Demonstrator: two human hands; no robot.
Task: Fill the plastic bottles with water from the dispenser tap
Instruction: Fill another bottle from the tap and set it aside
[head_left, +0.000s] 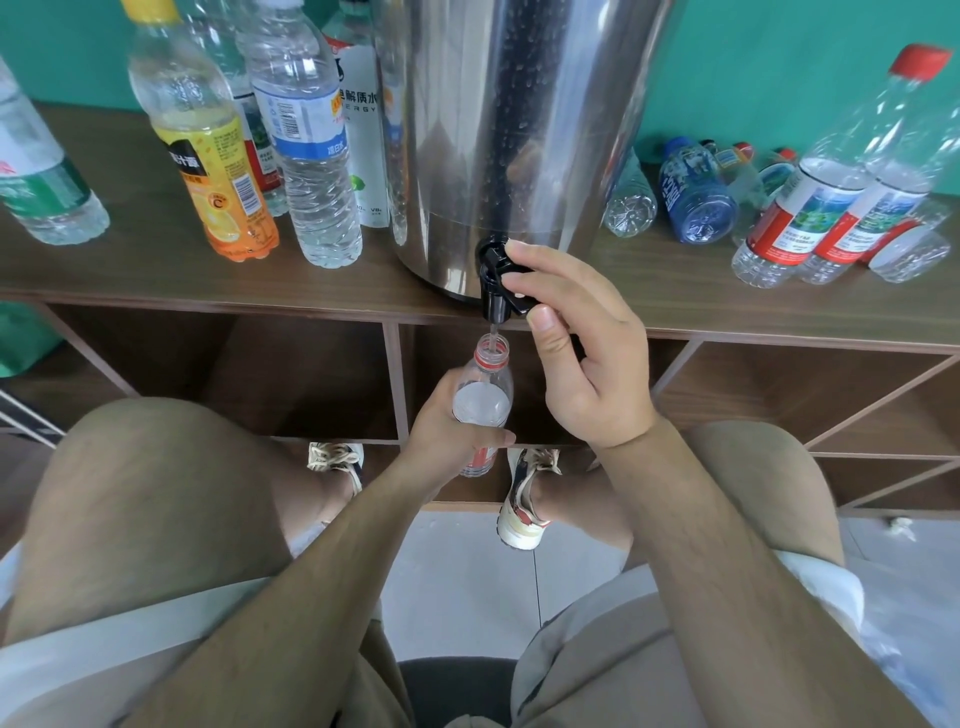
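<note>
Our left hand (449, 421) grips the clear ribbed bottle (483, 400) (uncapped) directly under the black plastic tap (496, 278) of the steel dispenser (498, 130); our right hand (582, 353) pinches the tap's lever.

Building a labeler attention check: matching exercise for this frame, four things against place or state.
1. clear uncapped plastic bottle
2. black plastic tap
3. yellow-capped orange juice bottle
4. blue plastic bottle

a. lying right of the shiny steel dispenser
b. gripped by the left hand
c. standing left of the dispenser
d. pinched by the right hand

Pairs: 1-b, 2-d, 3-c, 4-a
</note>
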